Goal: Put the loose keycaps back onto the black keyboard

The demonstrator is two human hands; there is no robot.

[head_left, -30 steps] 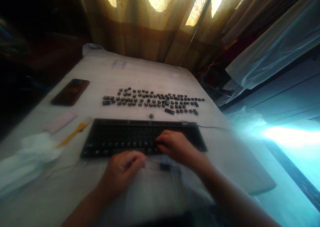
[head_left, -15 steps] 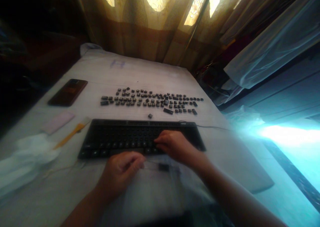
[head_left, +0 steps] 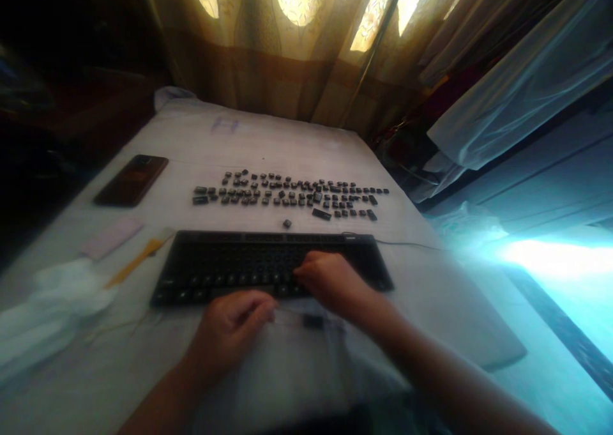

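Observation:
A black keyboard (head_left: 201, 262) lies across the white-covered table, with keycaps seated along its lower rows. My right hand (head_left: 325, 278) is over the middle of the keyboard, fingers pinched down at the lower rows; whatever they grip is hidden. Closed and curled, my left hand (head_left: 237, 323) rests at the keyboard's front edge, and anything in it is too small to name. Many loose black keycaps (head_left: 292, 202) lie in rough rows behind the keyboard. A single keycap (head_left: 287, 223) sits apart, close to the keyboard's back edge.
On the left are a dark phone (head_left: 131, 181), a pink flat piece (head_left: 112, 237), an orange-yellow tool (head_left: 136, 262) and crumpled white plastic (head_left: 62, 301). A small dark object (head_left: 313, 322) lies in front of the keyboard. A cable (head_left: 412, 244) runs right. Curtains (head_left: 268, 58) hang behind.
The view has shifted very slightly. My right hand's fingertips sit marginally further left on the keyboard; my left hand has barely moved.

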